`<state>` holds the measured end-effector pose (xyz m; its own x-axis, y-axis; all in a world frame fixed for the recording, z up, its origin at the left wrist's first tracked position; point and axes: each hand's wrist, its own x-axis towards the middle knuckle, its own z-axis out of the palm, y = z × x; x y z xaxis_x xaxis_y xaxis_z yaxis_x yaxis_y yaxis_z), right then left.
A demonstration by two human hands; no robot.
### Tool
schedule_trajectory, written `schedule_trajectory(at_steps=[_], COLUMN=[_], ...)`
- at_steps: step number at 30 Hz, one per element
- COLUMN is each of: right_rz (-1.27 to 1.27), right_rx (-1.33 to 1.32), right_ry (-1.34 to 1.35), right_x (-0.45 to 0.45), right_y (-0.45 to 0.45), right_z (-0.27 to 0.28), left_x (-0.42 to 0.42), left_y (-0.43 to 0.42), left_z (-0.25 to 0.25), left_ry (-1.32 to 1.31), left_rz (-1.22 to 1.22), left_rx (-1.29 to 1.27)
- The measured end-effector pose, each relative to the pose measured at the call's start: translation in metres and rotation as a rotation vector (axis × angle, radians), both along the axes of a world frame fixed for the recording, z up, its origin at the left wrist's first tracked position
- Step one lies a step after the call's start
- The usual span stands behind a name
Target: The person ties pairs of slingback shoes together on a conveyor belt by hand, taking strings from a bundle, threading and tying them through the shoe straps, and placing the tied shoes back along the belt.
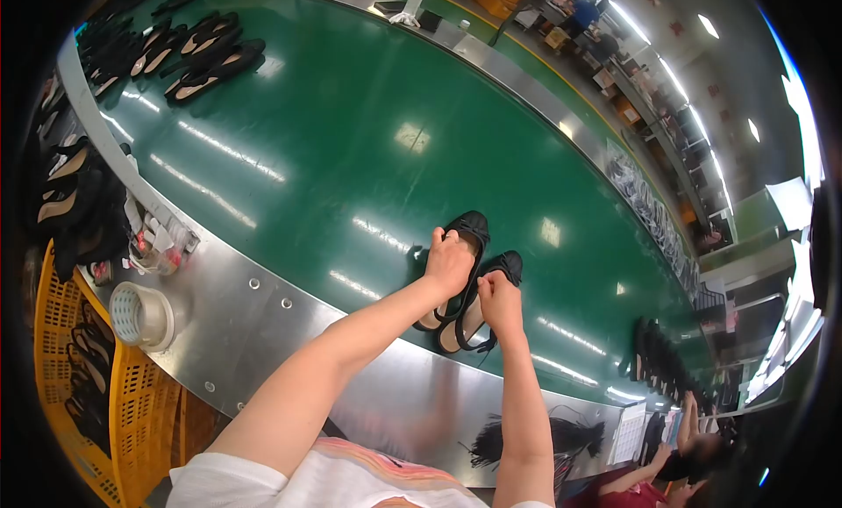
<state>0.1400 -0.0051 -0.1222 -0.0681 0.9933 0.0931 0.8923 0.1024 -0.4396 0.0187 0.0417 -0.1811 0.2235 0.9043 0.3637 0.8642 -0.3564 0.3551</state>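
Observation:
Two black shoes with bows at the toes and beige insoles stand side by side at the near edge of the green surface. On the left shoe (468, 225) lies my left hand (450, 262), its fingers curled over the upper near the opening. My right hand (499, 302) is closed at the right shoe (474, 319), fingers pinched by its upper edge and strap. The hands partly cover both shoes, and the fingertips are hard to make out.
Rows of black shoes (215, 69) lie at the far left. Tape rolls (140, 317) sit on the metal edge (254, 332), above a yellow basket (132, 420). Black cords (561, 442) lie at the lower right, near a person in red (633, 489).

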Motion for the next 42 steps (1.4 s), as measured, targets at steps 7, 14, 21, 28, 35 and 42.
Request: schedule_trajectory(at_steps=[7,14,21,28,35,42], right_rz=[-0.16,-0.241,-0.245,-0.25,-0.296,-0.335], right_rx=[0.024,-0.032,-0.022,0.022,0.12,0.211], right_ry=[0.117,-0.177,-0.259,-0.297,-0.185,-0.044], right_x=[-0.025,-0.012,-0.015,-0.017,-0.014,-0.01], right_y=[0.014,0.014,0.016,0.021,0.014,0.008], right_z=[0.012,-0.002,-0.004,-0.012,-0.022,-0.029], left_x=[0.003,0.008,0.011,0.012,0.014,0.018], left_y=[0.001,-0.002,-0.004,-0.005,-0.007,-0.009], left_z=[-0.004,-0.01,-0.007,-0.004,-0.007,-0.007], left_ry=[-0.121,-0.14,-0.157,-0.225,-0.245,-0.208], left_rz=[0.076,0.101,0.108,0.097,0.097,0.104], left_rx=[0.012,-0.078,-0.078,-0.09,-0.019,-0.019])
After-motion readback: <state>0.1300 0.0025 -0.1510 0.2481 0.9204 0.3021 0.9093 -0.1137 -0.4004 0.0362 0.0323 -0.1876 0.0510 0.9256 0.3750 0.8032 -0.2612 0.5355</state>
